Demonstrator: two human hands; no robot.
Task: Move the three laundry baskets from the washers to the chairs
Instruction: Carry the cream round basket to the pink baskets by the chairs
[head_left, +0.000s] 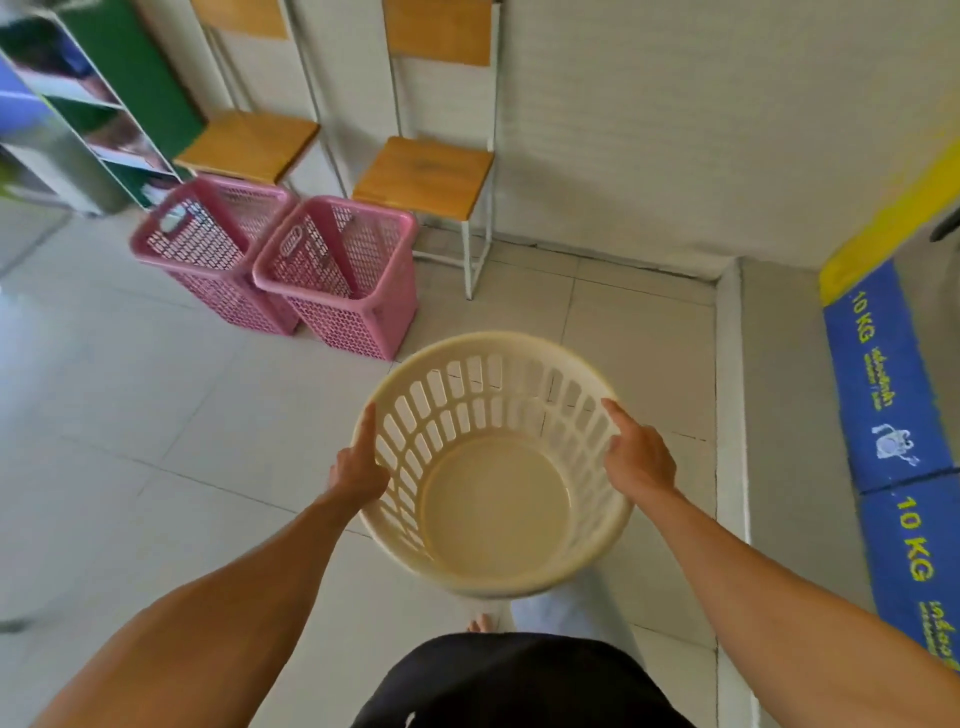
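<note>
Cream round basket (493, 509) up off the floor, left hand (358, 470) and right hand (636, 457) both gripping its rim; two pink baskets (208, 244) (337, 275) stand by the chairs (423, 174).

1. A floor of pale square tiles (156, 405) with thin dark joints fills most of the scene.
2. At far left stands an open shelf unit (78, 111) with green and white panels; its contents are blurred.
3. A light grey wall (649, 130) runs across the far side.
4. A raised pale kerb (730, 395) runs from near to far on the right side of the floor.
5. Along the right edge lie blue panels (883, 384) printed "10 KG" in yellow, with a yellow band (893, 213) at their far end.
</note>
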